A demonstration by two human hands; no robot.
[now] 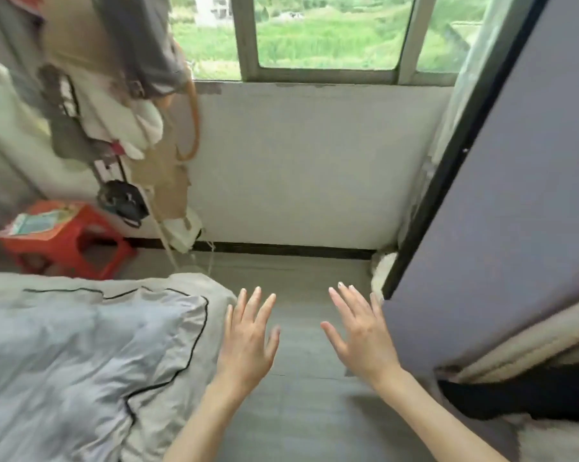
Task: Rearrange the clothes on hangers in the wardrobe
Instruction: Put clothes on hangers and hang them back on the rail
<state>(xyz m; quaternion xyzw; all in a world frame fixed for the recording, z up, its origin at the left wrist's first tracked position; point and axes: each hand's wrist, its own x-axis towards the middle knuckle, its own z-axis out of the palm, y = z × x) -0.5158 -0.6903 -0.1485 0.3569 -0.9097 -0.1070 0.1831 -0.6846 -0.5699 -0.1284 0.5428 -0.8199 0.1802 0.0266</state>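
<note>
Both hands are stretched out in front of the person, above the grey floor [301, 328], with the fingers straight and spread, and neither one holds anything. The left hand [246, 341] hangs just to the right of the corner of a bed cover [81, 345], and the right hand [361, 338] has its little-finger side just beside the edge of a purple-grey panel [515, 211], which I judge to be the wardrobe door or its side; whether the fingers touch it I cannot tell. No hanger and no rail is visible on that side, only some pale folded fabric [528, 341] and something dark [521, 398] below the panel, to the right of the right wrist. The only hanging clothes [114, 78] in view are far up and to the left of the left hand, near the window [325, 31], and it is not clear that they belong to the task. The work seems not yet begun. The risk from here is that the right hand reaches around the panel without seeing what is behind it, so the fingers may catch on the edge or pull a garment off its hanger. The bed so close on the left also gives little room to turn.
</note>
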